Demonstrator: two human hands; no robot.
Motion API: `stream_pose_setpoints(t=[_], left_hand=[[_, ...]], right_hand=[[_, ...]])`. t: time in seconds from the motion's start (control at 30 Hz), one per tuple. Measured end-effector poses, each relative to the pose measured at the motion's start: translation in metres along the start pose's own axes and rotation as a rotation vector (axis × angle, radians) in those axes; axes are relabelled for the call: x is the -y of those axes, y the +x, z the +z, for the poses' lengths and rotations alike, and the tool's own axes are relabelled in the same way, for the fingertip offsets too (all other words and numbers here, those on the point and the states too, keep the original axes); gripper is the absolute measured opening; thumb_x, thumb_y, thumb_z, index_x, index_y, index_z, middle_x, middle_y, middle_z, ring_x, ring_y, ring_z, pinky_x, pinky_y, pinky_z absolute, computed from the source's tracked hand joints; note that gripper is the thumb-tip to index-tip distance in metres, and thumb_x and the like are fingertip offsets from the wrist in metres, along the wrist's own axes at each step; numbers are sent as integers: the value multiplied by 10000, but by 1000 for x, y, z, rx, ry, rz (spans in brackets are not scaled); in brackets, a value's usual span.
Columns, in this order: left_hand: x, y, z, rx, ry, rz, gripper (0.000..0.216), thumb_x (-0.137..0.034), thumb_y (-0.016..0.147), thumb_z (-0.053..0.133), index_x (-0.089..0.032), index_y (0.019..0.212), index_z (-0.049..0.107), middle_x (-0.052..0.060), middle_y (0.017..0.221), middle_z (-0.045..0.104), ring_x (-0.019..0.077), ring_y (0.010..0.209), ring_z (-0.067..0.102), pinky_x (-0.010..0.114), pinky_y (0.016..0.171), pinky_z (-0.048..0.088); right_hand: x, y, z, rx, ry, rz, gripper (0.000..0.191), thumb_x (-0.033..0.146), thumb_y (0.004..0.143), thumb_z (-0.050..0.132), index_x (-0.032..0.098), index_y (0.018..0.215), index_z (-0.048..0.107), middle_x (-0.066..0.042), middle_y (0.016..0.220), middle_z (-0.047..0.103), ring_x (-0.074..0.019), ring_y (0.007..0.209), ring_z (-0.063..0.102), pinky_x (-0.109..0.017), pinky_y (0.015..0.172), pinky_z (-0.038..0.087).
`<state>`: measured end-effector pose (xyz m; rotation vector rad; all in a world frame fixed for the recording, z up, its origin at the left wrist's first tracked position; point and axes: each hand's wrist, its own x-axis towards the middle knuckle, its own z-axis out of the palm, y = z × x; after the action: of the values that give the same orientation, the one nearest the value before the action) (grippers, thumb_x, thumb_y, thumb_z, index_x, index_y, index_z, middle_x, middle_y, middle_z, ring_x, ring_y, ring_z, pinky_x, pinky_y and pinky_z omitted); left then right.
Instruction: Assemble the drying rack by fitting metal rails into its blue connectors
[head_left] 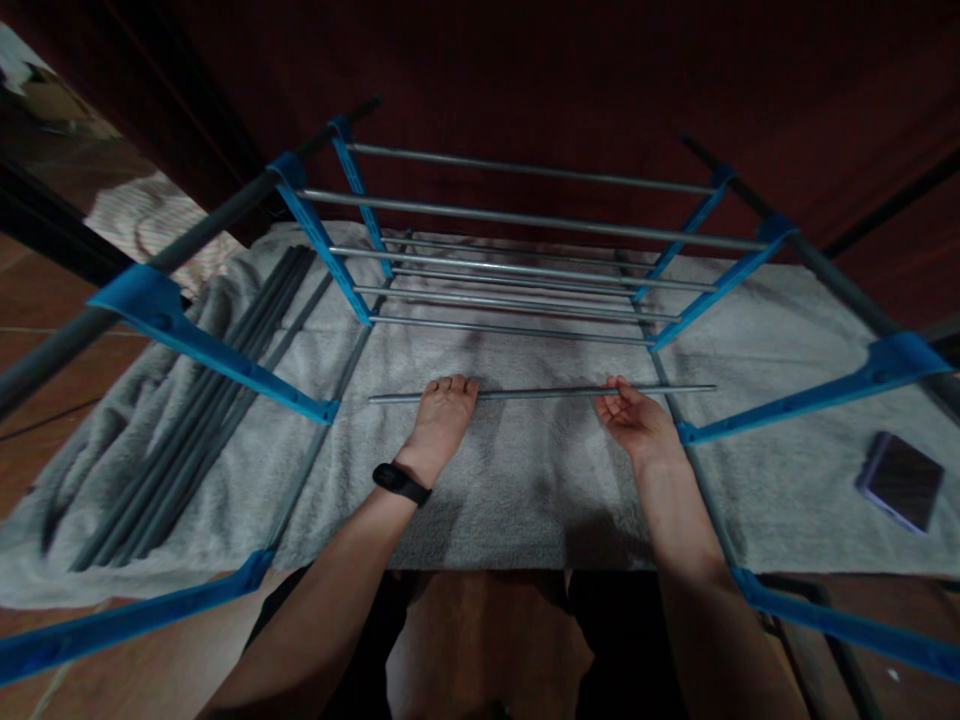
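A thin grey metal rod (pixel 540 393) lies crosswise before me, low over the grey towel. My left hand (pixel 448 408) is closed over it, back of the hand up, left of the rod's middle. Toward the rod's right end, my right hand (pixel 634 412) grips it with the palm turned partly up. Around both hands stands a rack frame of dark poles and blue plastic brackets (pixel 225 355). Several grey crossbars (pixel 525 215) join the brackets on its far side. Another blue bracket (pixel 810 400) slopes down close to my right hand.
On the left, several loose grey poles (pixel 202 420) lie bundled on the towel (pixel 525 480). A phone (pixel 900 480) rests at the right. Dark red fabric (pixel 525 80) hangs behind the rack. Tiled floor (pixel 480 640) shows below the towel's front edge.
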<state>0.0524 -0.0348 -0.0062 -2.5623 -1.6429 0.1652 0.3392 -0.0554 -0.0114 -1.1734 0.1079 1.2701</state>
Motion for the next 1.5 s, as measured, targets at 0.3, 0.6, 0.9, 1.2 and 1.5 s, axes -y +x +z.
stream_pose_setpoints(t=[0.3,0.6,0.9,1.2,1.5], left_hand=[[6,-1,2,-19,-77,4,354,-59,974,375,-149,1191,641,146,1118,672,255,1061,638,402,929,457],[9,1,7,-51,-56,53,384,-51,959,356,-172,1168,655,122,1097,676,239,1027,651,387,913,467],[7,1,9,-102,-89,85,320,-78,968,390,-189,1078,669,108,1035,676,234,1013,657,375,912,474],[4,2,5,-116,-141,119,269,-123,986,422,-196,1080,663,89,1020,680,225,992,662,362,900,475],[3,2,7,-86,-162,169,273,-95,974,443,-208,1108,652,71,1048,711,213,1004,677,346,910,476]], right_hand=[[-2,-2,2,-5,-9,-4,225,36,934,505,209,882,640,49,704,699,-71,608,671,-208,636,596],[-3,-2,2,10,-3,12,227,20,903,498,206,882,628,42,716,697,-78,611,671,-220,637,610],[-6,-6,3,40,-3,14,223,20,862,518,218,865,619,30,736,702,-91,630,680,-225,639,626],[-7,-7,5,33,2,25,234,15,863,499,212,865,626,23,728,704,-94,632,679,-232,625,630],[-12,-13,13,-2,-22,56,228,20,879,496,204,836,624,11,727,704,-93,600,672,-226,612,619]])
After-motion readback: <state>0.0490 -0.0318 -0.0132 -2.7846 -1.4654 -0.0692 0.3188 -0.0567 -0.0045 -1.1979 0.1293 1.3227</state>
